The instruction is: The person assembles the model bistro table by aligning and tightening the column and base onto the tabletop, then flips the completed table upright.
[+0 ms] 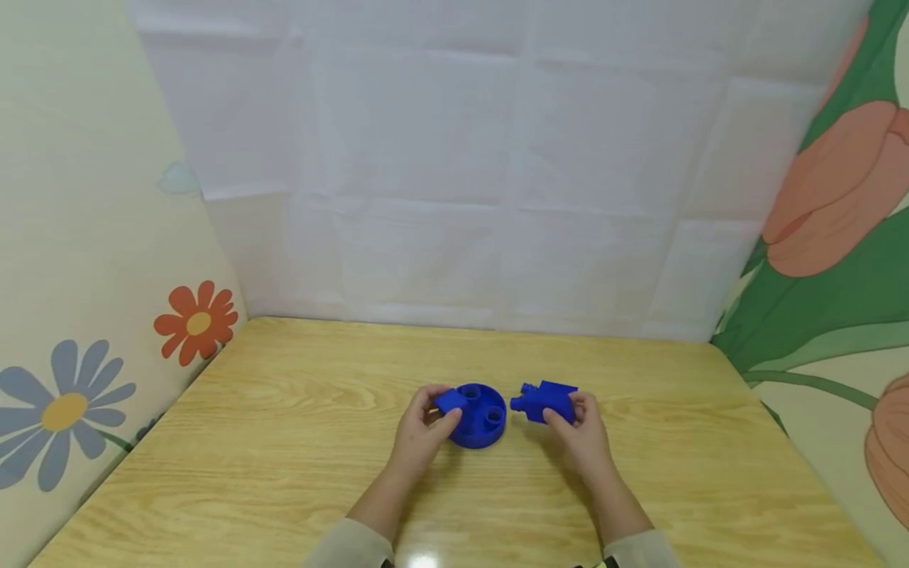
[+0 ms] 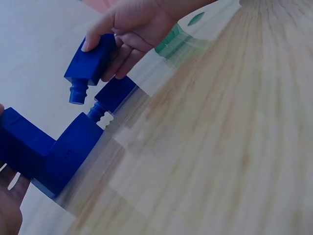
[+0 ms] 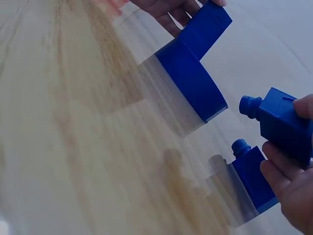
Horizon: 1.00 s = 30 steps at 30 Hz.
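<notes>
A round blue base (image 1: 479,439) with round sockets sits on the table. A blue block (image 3: 205,30) stands up from its left side, and my left hand (image 1: 419,434) grips that block between thumb and fingers. To the right of the base, my right hand (image 1: 584,432) holds a second blue block (image 3: 282,125) by thumb and fingertips. Its ribbed peg points left toward the base, with a gap between them. Close beside it, a third blue block (image 3: 254,177) with a similar peg lies on the table, mostly covered by the held one in the head view.
The wood-grain table (image 1: 284,442) runs back to a white cloth (image 1: 454,197) hanging behind it. Fabric printed with flowers hangs on the left (image 1: 71,237) and on the right. A bright glare spot shows at the table's near edge.
</notes>
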Tool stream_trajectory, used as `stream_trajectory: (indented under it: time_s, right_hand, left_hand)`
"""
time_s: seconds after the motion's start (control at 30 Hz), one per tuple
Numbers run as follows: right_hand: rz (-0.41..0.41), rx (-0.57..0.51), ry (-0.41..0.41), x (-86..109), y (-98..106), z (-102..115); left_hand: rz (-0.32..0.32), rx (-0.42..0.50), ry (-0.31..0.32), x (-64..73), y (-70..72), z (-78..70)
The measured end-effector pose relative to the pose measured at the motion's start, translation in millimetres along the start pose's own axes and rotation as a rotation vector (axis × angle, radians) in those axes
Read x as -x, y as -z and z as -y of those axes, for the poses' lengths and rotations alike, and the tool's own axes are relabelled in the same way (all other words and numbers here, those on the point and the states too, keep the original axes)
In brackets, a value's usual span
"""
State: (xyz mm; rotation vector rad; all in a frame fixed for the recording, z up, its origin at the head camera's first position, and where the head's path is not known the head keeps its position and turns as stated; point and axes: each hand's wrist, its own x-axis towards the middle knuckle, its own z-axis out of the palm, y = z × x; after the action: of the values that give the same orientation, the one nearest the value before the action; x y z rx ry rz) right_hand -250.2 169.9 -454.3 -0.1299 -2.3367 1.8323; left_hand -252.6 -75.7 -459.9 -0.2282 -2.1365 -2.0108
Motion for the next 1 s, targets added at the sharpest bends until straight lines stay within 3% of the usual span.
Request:
stream_trajectory:
  time_s: [0.3,0.5,0.67,0.83,1.0]
  right_hand:
    - [0.042,-0.062,0.028,-3.6,-6,10]
    - [0.105,-0.059,0.156,-10.1,-12,17]
    - [0.186,0.052,0.238,-15.1,-16,24]
    - [0.268,0.18,0.228,-16.9,-20,30]
    - [0.292,0.276,0.235,-15.1,-24,37]
  left_hand:
    - [0.013,0.024,-0.002,-4.0,3.4,1.9]
    - [0.03,0.019,0.013,-10.4,4.6,2.3]
    - [0.04,0.036,0.018,-13.5,3.8,2.9]
    - [0.048,0.053,0.002,-12.4,2.3,1.6]
    - [0.047,0.056,0.003,-12.0,2.3,2.4]
